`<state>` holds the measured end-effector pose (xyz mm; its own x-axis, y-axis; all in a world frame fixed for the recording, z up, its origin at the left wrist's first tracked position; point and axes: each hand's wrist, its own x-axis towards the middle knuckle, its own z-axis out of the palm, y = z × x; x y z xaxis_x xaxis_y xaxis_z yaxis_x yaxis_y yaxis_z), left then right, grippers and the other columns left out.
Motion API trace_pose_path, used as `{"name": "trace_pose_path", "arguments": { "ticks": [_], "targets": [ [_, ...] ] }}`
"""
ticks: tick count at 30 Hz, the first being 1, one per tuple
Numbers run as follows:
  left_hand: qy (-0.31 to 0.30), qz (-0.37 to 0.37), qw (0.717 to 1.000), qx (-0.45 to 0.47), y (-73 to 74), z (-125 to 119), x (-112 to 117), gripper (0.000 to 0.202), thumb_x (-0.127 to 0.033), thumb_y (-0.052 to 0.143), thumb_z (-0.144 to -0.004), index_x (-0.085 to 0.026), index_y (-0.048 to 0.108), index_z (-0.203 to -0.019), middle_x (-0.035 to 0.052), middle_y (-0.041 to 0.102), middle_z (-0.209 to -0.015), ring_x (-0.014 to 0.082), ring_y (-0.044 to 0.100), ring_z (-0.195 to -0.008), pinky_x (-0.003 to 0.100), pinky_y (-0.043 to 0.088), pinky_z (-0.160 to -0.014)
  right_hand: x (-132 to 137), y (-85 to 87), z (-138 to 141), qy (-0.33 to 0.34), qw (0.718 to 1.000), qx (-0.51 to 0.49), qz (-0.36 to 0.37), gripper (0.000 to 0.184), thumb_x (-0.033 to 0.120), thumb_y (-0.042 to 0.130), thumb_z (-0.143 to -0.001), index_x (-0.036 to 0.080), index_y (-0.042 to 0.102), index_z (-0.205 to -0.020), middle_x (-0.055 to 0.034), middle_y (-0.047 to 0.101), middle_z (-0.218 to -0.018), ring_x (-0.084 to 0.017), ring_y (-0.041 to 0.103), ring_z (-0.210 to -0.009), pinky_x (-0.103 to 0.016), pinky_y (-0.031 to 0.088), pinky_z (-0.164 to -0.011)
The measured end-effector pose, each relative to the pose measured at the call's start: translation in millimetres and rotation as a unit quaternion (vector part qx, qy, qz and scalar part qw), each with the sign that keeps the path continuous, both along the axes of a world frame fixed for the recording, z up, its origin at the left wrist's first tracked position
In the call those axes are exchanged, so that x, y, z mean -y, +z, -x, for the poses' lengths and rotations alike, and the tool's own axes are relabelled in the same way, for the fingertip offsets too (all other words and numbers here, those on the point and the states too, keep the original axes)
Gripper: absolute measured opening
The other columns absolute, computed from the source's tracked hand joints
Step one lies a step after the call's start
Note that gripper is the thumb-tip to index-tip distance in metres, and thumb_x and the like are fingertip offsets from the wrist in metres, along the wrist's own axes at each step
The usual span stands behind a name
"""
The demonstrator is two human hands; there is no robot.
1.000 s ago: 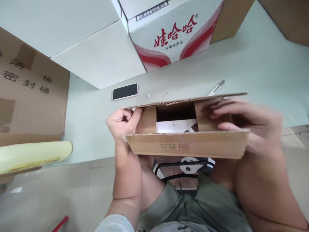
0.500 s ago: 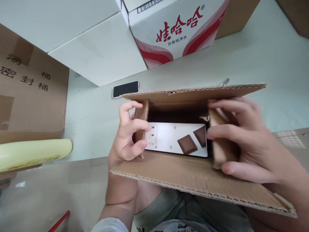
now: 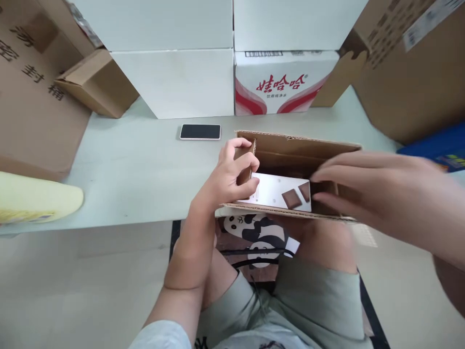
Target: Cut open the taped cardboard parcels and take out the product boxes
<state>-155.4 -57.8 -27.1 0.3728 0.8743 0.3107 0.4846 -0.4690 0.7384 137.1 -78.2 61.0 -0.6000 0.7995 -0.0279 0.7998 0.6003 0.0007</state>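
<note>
An open cardboard box (image 3: 312, 148) sits at the table's front edge with its long flaps raised. Inside it lies a white carton (image 3: 271, 186) printed with brown chocolate squares. My left hand (image 3: 228, 177) is closed around the box's left end flap, fingers curled over its edge, the thumb by the carton's left end. Over the box's right end, my right hand (image 3: 374, 182) is blurred, its fingers stretched out and apart from the thumb. Those fingertips are near the carton's right end; whether they touch it I cannot tell.
A phone (image 3: 200, 132) lies on the pale table (image 3: 145, 169). White boxes (image 3: 174, 82) and a red-lettered water carton (image 3: 279, 87) line the back. Large brown boxes (image 3: 417, 82) stand at both sides. A yellow package (image 3: 39, 198) is at left, something blue (image 3: 439, 145) at right.
The view has pulled back and levelled. My right hand has come off the right end flap and now reaches over that end. My left hand stays on the left flap.
</note>
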Motion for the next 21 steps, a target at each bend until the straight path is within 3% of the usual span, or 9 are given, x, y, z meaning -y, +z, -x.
{"name": "trace_pose_path", "arguments": {
  "ticks": [1,3,5,7,9,12,14,17,21],
  "targets": [
    [0.002,0.009,1.000,-0.003,1.3,-1,1,0.013,-0.034,0.060,-0.086,-0.023,0.059,-0.094,0.0107,0.042,-0.144,0.0353,0.044,-0.144,0.054,0.045,-0.123,-6,4.8,22,0.013,0.998,0.048,0.049,0.030,0.040,0.057,-0.098,0.031,0.074,-0.121,-0.0066,0.074,-0.125,-0.033,0.075,-0.103,-0.047,0.062,-0.078],
    [0.005,0.012,1.000,-0.005,3.0,-2,3,0.015,-0.035,0.062,-0.086,-0.023,0.060,-0.094,0.0111,0.042,-0.144,0.0357,0.044,-0.144,0.056,0.043,-0.124,-19,5.5,54,0.017,0.984,0.131,0.118,0.046,0.043,0.068,-0.090,0.026,0.070,-0.132,-0.0090,0.073,-0.133,-0.035,0.075,-0.109,-0.047,0.062,-0.081],
    [0.003,0.006,1.000,-0.004,3.3,-1,5,0.016,-0.036,0.063,-0.086,-0.024,0.061,-0.094,0.0110,0.043,-0.145,0.0356,0.043,-0.144,0.056,0.041,-0.125,-30,-1.5,67,0.008,0.970,0.190,0.150,0.073,0.050,0.074,-0.083,0.021,0.059,-0.149,-0.0135,0.070,-0.140,-0.039,0.073,-0.117,-0.051,0.062,-0.086],
    [-0.003,0.011,1.000,0.008,2.9,0,7,0.016,-0.037,0.062,-0.087,-0.024,0.062,-0.094,0.0109,0.043,-0.145,0.0348,0.042,-0.145,0.055,0.040,-0.127,-36,-10.7,66,-0.002,0.967,0.219,0.133,0.088,0.052,0.072,-0.083,0.016,0.048,-0.159,-0.0183,0.069,-0.142,-0.042,0.071,-0.119,-0.053,0.061,-0.087],
    [-0.003,0.021,0.999,0.027,2.0,1,7,0.017,-0.039,0.060,-0.090,-0.024,0.062,-0.095,0.0111,0.043,-0.145,0.0337,0.042,-0.146,0.054,0.039,-0.128,-39,-17.5,59,0.001,0.968,0.231,0.096,0.087,0.044,0.071,-0.083,0.013,0.045,-0.160,-0.0213,0.068,-0.141,-0.042,0.071,-0.119,-0.051,0.060,-0.086],
    [0.017,0.018,0.999,0.047,-0.7,1,6,0.018,-0.041,0.060,-0.091,-0.024,0.061,-0.096,0.0115,0.043,-0.145,0.0337,0.041,-0.148,0.054,0.039,-0.127,-39,-16.5,48,-0.009,0.969,0.230,0.088,0.073,0.038,0.070,-0.081,0.015,0.056,-0.149,-0.0195,0.070,-0.135,-0.038,0.072,-0.112,-0.045,0.059,-0.080],
    [0.030,0.005,0.998,0.057,-3.9,0,3,0.018,-0.041,0.060,-0.091,-0.024,0.061,-0.095,0.0117,0.044,-0.144,0.0344,0.040,-0.148,0.055,0.040,-0.125,-36,-5.8,41,-0.031,0.977,0.196,0.076,0.063,0.045,0.067,-0.080,0.018,0.063,-0.137,-0.0172,0.071,-0.130,-0.036,0.072,-0.106,-0.043,0.058,-0.075],
    [0.043,-0.042,0.994,0.088,-10.4,-2,-2,0.016,-0.038,0.052,-0.095,-0.024,0.060,-0.095,0.0125,0.047,-0.138,0.0333,0.042,-0.144,0.055,0.041,-0.125,-27,21.0,29,-0.065,0.994,0.089,-0.014,0.061,0.048,0.065,-0.075,0.021,0.064,-0.130,-0.0170,0.068,-0.128,-0.037,0.070,-0.107,-0.046,0.058,-0.074],
    [0.070,-0.103,0.985,0.116,-19.2,-6,-7,0.014,-0.035,0.044,-0.098,-0.026,0.055,-0.093,0.0121,0.053,-0.124,0.0300,0.044,-0.140,0.050,0.043,-0.124,-9,49.4,7,-0.060,0.990,-0.045,-0.120,0.060,0.051,0.063,-0.074,0.020,0.063,-0.126,-0.0183,0.067,-0.120,-0.036,0.068,-0.107,-0.051,0.060,-0.083]
  ]
}}
